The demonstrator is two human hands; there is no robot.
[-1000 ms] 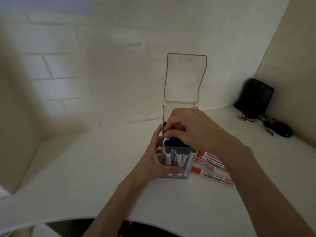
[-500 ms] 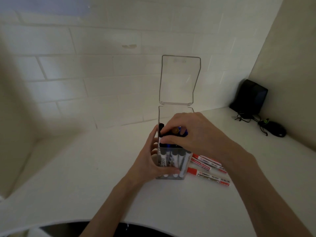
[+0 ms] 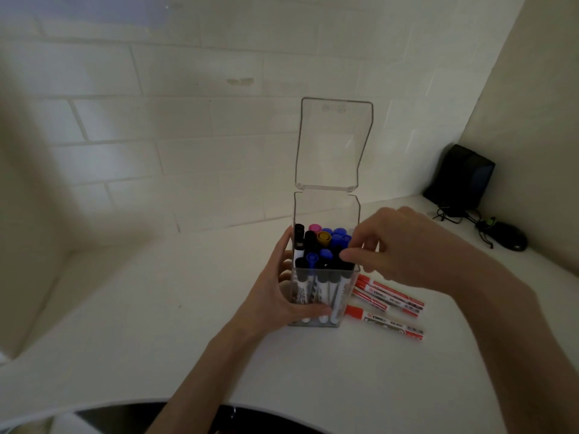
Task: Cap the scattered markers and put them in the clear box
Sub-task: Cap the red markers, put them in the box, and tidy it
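Now: clear box (image 3: 326,211) full of capped markers (image 3: 327,245); left hand (image 3: 275,296) grips it; right hand (image 3: 404,245): grasp unclear.

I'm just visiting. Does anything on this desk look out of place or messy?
A few red markers lie loose on the table, right of the clear box, while the rest stand inside it. One black marker by the box's left wall sticks up higher than its neighbours. Nothing looks spilled or damaged.

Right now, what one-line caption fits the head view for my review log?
Left hand grips the open clear box of upright markers, right hand at their caps; red markers lie beside it.
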